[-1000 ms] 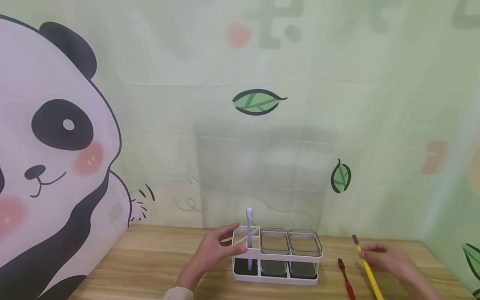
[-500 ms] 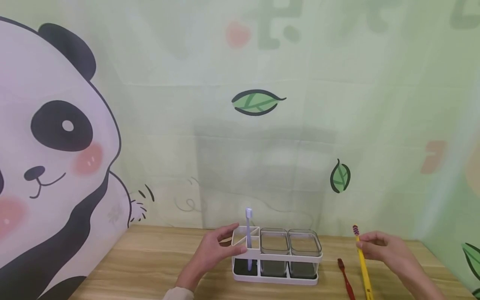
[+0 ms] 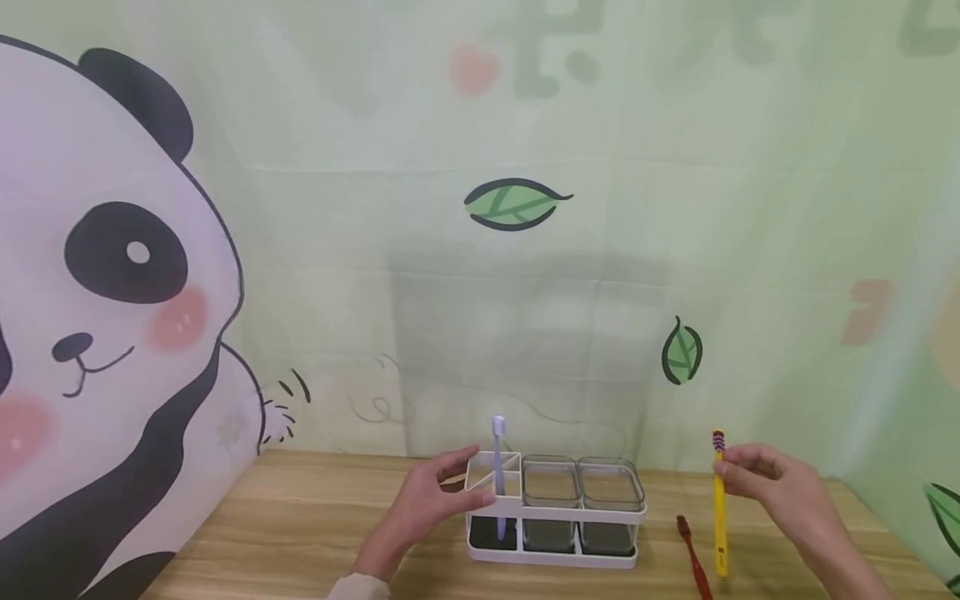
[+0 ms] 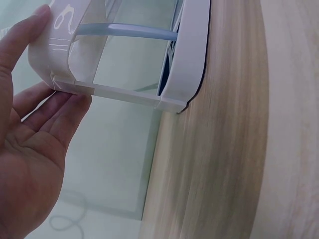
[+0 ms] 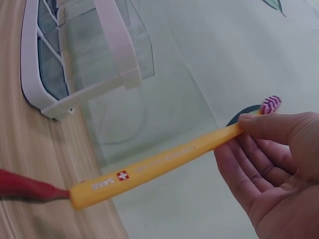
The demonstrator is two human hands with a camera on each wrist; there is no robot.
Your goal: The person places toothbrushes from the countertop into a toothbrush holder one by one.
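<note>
A white toothbrush holder (image 3: pixel 562 560) stands on the wooden table. My left hand (image 3: pixel 420 504) grips its left end, thumb on the near side and fingers on the far side. In the holder's divided left section a pale lavender toothbrush (image 3: pixel 498 454) stands upright, bristles up. Right of the holder, my right hand (image 3: pixel 782 492) pinches a yellow toothbrush (image 3: pixel 721 525) just below its purple-and-white bristles. That brush hangs nearly upright, handle end down. A red toothbrush (image 3: pixel 693 560) lies on the table beside it, its handle end out of the head view.
Two clear square cups (image 3: pixel 550 498) sit side by side in the holder. Behind the table (image 3: pixel 277 517) hangs a pale green cloth (image 3: pixel 337 208) printed with a panda and leaves.
My right hand has risen with the yellow toothbrush, which has swung from a slant to nearly upright. The left hand, holder and red toothbrush have stayed in place.
</note>
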